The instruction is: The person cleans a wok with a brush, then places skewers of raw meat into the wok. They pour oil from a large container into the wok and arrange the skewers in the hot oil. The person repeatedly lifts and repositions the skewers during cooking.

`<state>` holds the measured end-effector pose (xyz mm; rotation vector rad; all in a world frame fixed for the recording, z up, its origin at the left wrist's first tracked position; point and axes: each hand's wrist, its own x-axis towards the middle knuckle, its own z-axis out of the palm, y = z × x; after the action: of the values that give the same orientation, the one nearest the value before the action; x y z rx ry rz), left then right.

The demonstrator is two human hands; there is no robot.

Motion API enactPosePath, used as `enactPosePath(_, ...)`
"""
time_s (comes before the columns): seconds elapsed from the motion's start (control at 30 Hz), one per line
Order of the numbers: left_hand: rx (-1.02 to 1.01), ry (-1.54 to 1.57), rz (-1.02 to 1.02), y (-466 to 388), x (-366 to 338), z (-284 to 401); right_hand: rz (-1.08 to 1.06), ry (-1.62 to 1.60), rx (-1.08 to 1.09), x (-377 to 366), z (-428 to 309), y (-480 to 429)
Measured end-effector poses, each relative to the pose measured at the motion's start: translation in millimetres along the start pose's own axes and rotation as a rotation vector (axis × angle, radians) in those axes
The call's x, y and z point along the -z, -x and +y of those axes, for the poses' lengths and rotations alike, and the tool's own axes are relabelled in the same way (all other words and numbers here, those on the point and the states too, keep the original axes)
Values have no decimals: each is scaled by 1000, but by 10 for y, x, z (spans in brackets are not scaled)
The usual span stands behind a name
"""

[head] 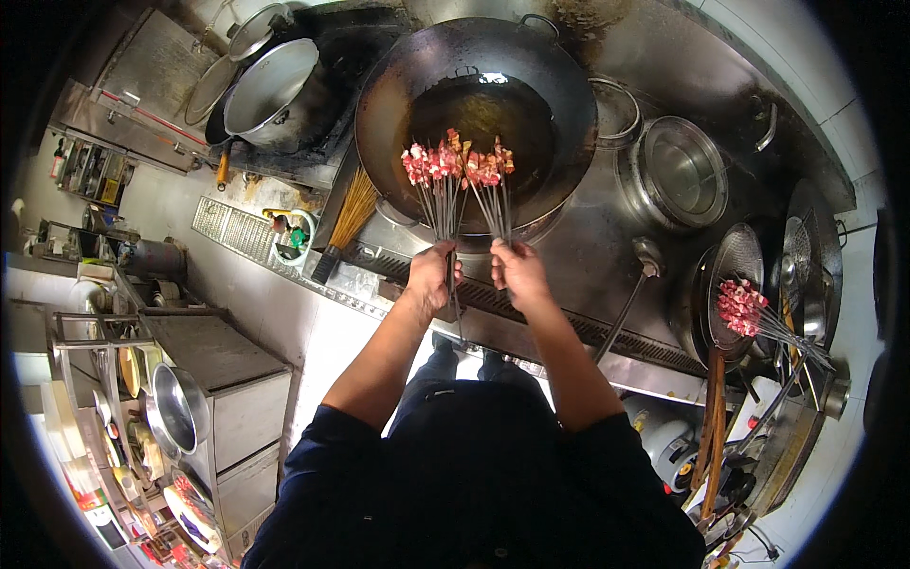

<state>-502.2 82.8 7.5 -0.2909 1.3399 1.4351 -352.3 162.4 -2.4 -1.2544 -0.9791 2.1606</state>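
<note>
My left hand (432, 274) grips a bundle of metal skewers (442, 206) threaded with pink raw meat chunks. In my right hand (519, 272) is a second bundle of meat skewers (492, 199), held beside the first. Both bundles point away from me, their meat ends over the near part of a large dark wok (391, 92). Dark oil (490, 107) lies in the wok; whether the meat touches it, I cannot tell. More meat skewers (743, 307) rest on a round mesh strainer (739, 249) at the right.
A bamboo wok brush (352, 210) lies left of the wok, near a large metal pot (274, 89). Right of the wok are a metal basin of liquid (684, 171) and a long-handled ladle (629, 302). Wooden handles (714, 419) extend over the counter's right edge. Steel cabinets stand lower left.
</note>
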Motion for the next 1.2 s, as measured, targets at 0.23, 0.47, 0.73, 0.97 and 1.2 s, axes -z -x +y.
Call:
enactPosePath(0.23, 2, -33, -6, -9, 22, -22, -3, 117, 62, 296, -223, 101)
enactPosePath(0.47, 97, 61, -157, -60, -79, -116, 93, 118, 171, -275, 197, 97)
enactPosePath(0.73, 85, 75, -180, -6, -51, -81, 71, 74, 11, -386, 212, -8)
enactPosePath(0.97, -19, -63, 18, 34, 23, -11, 65, -28, 125, -339, 157, -63)
enactPosePath(1.2, 60, 49, -107, 105, 161, 103, 35, 169, 54, 48, -63, -112)
